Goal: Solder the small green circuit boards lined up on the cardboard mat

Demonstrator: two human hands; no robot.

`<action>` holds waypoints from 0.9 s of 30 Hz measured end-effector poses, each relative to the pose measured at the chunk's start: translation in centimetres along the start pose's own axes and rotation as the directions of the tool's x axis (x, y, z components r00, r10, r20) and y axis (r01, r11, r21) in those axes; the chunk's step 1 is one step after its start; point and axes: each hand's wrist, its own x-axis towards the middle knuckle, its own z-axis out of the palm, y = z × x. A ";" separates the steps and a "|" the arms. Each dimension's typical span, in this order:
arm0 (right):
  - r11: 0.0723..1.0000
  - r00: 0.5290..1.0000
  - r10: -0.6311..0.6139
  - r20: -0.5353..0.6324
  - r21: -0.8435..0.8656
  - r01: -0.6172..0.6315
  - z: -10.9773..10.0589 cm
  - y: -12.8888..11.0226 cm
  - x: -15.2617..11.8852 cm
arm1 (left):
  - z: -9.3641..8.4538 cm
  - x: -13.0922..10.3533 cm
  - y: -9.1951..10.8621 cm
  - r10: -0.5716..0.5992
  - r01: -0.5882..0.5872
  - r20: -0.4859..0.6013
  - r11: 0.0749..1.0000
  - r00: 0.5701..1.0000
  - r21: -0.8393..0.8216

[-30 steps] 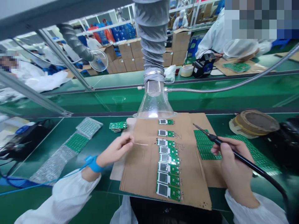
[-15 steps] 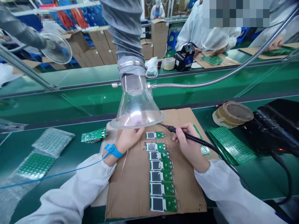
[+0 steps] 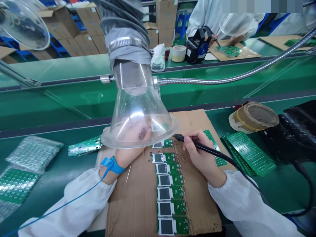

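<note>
My right hand [image 3: 198, 149] is closed around a soldering iron [image 3: 204, 147], its tip pointing left by the hood's rim. Through the clear fume hood [image 3: 138, 121] my left hand [image 3: 132, 138] shows distorted, its fingertips blurred. From under its palm trails a thin solder wire [image 3: 128, 172]; the grip itself is hidden. A blue wrist strap [image 3: 113, 165] circles that wrist. Between my hands, a column of small green circuit boards with grey screens [image 3: 166, 180] lies on a cardboard sheet [image 3: 133, 204]. The top board [image 3: 163, 144] is partly covered by the hood and nearest the iron.
Green panels [image 3: 249, 153] and a tape roll [image 3: 254, 117] lie right, beside a black device [image 3: 296, 131]. Left are stacked boards [image 3: 84, 145] and bubble-wrapped boards [image 3: 19, 184]. A flexible metal tube [image 3: 222, 79] crosses above. A co-worker sits across the bench.
The view has shifted down and closer, so the hood looks larger and now covers most of my left hand. My right hand keeps hold of the soldering iron, its tip still near the top board.
</note>
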 end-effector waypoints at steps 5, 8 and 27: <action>1.000 1.000 0.007 0.011 -0.006 -0.007 0.0 -0.1 0.0 | -0.3 0.2 0.6 -0.036 0.038 0.066 0.999 0.997 -0.038; 1.000 1.000 0.003 0.012 0.006 -0.003 0.0 0.0 0.0 | -0.3 0.2 0.7 -0.025 0.028 0.073 0.998 0.997 -0.052; 1.000 1.000 -0.004 -0.009 0.016 0.004 0.2 -0.3 0.1 | 0.1 0.2 0.4 0.046 -0.045 0.041 0.998 0.998 -0.036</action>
